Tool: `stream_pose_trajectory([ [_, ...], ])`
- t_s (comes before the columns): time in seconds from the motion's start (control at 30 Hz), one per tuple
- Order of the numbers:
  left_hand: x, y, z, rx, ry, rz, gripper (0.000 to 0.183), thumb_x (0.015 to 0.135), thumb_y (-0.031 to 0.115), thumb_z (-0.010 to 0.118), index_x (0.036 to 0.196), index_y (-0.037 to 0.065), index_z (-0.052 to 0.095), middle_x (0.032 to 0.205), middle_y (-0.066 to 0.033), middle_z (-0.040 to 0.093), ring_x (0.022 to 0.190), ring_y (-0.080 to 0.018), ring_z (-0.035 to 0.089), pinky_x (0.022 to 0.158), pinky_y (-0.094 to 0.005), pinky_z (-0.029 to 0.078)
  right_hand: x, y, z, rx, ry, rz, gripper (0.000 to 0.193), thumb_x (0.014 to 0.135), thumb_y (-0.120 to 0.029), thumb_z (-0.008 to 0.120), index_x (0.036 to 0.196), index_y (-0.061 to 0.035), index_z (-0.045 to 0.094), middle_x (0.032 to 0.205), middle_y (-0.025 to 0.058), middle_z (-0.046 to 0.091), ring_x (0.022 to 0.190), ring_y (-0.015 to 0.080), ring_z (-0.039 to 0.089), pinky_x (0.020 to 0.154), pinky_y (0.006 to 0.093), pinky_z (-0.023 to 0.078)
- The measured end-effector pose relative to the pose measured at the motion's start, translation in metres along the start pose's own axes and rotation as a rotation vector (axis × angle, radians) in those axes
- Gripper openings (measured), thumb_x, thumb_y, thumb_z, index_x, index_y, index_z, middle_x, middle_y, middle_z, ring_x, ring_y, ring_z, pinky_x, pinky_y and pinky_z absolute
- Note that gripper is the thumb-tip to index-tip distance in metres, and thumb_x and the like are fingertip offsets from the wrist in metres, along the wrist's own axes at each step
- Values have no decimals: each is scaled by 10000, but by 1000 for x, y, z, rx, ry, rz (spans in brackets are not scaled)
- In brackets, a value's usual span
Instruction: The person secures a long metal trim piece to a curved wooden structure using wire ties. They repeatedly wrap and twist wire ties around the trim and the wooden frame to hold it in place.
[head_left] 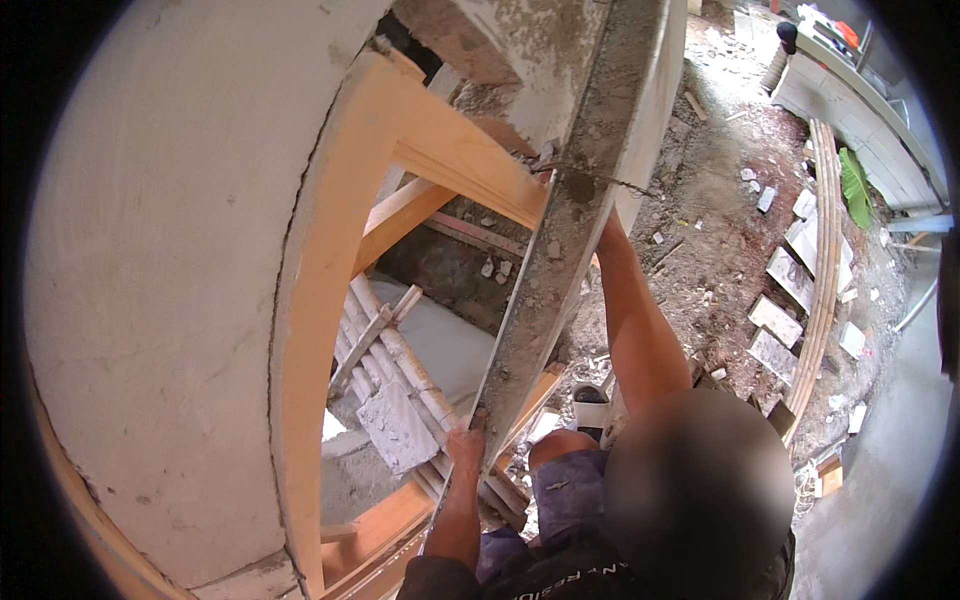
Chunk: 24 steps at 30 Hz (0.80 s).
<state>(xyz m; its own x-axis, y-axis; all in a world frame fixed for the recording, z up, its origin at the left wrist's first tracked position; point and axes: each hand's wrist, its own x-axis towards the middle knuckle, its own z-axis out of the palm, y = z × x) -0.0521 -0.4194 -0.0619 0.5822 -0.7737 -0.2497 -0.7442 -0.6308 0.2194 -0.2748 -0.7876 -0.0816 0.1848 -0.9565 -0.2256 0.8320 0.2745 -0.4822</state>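
A long, narrow board crusted with grey mortar, raised along its edges, rises at a slant in front of me. My left hand is closed round its lower left edge, the thumb lying on the face. Farther up, my right hand goes behind the board's right edge; its fingers are hidden. A thin, dark twisted wire crosses the board just above that hand. Left of the board stands a pale, unpainted wooden frame, set against a plastered wall. A gap separates wall and frame.
Bamboo poles and a mortar-stained slab lie beyond the frame. Rubble and broken tiles cover the ground at right, beside long poles and a green leaf. A low block wall stands behind. A blurred patch hides my right shoulder.
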Motion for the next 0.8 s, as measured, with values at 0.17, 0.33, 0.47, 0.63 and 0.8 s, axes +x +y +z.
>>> stream_pose_trajectory([
  [0.17,2,-1,-6,52,-39,17,461,849,469,461,774,50,640,699,-208,597,710,-408,575,646,-468,432,0,1,-3,-322,-73,-164,311,844,-158,549,1121,-19,527,938,52,581,796,142,558,668,282,465],
  [0.33,5,6,-20,-41,-49,15,469,856,446,467,769,11,617,667,-223,572,681,-407,557,632,-458,415,15,9,-4,-440,-13,-216,299,875,-154,471,1120,13,510,973,85,558,916,164,498,785,313,425],
  [0.47,1,11,-26,-88,-109,-1,476,862,431,465,774,-15,604,663,-234,560,654,-414,537,612,-456,397,15,12,-14,-830,-94,-335,317,870,-203,466,1106,6,504,1012,96,556,956,212,498,807,333,418],
  [0.63,3,12,-26,-65,-109,-21,486,859,446,468,792,-15,604,646,-228,553,637,-394,529,605,-444,397,0,23,-5,-190,131,-115,375,865,-205,503,1191,-29,449,1087,82,538,947,186,528,782,325,459],
  [0.8,5,8,-23,31,-145,-57,503,853,470,461,799,-5,618,722,-260,575,739,-449,553,649,-472,413,-5,10,12,-218,84,-16,452,891,-326,464,1246,-51,415,1123,60,526,979,168,528,820,325,461],
])
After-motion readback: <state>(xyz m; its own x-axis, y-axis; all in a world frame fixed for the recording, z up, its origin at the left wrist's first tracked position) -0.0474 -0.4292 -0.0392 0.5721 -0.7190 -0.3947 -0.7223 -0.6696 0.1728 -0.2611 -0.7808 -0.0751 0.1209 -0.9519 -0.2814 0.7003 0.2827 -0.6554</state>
